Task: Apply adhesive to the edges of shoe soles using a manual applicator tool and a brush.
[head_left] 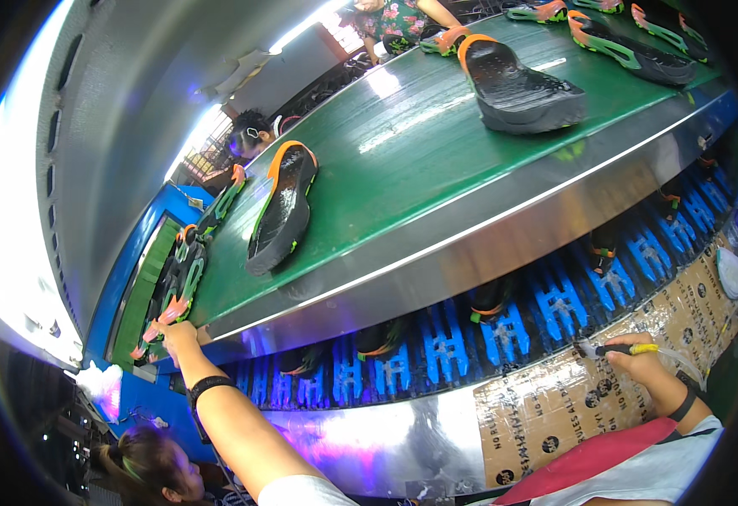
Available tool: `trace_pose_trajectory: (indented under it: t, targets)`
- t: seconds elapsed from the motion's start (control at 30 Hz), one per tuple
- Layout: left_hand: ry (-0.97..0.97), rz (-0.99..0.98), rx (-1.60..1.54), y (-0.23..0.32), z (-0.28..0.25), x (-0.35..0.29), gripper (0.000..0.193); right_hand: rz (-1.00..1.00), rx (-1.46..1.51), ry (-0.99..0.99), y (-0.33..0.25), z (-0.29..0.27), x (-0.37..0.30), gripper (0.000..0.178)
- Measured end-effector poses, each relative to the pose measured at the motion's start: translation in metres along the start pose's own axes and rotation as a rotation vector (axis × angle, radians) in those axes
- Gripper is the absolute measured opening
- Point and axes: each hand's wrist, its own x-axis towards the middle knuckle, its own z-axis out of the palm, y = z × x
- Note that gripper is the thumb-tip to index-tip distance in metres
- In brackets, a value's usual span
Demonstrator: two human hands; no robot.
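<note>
My left hand (179,339) reaches out to the far left end of the green belt. Its fingers are closed on the edge of an orange, green and black shoe sole (185,297), partly hidden among other soles. A brush (590,347) with a black and yellow handle is in my right hand (639,368), low at the right; a clear tube trails from it. On the belt in front of me lie a black sole with an orange heel rim (283,207) and a larger black, wet-looking sole (525,93).
The green conveyor belt (386,185) has a metal edge. Below it runs a row of blue holders (445,346), some with dark soles. Cardboard (546,413) covers the near ledge. More soles (630,51) lie far right. Other people (251,135) are across the belt and at lower left.
</note>
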Motion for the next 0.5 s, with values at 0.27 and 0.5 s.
trace_pose_trajectory:
  t: [0.27, 0.5]
  targets:
    - [0.213, 0.351, 0.059, -0.002, 0.012, 0.031, 0.037, -0.034, -0.007, -0.063, -0.001, 0.025, 0.031, 0.023]
    - [0.326, 0.478, -0.179, -0.026, 0.002, 0.017, 0.023, -0.085, 0.068, -0.128, -0.031, 0.027, 0.019, 0.022]
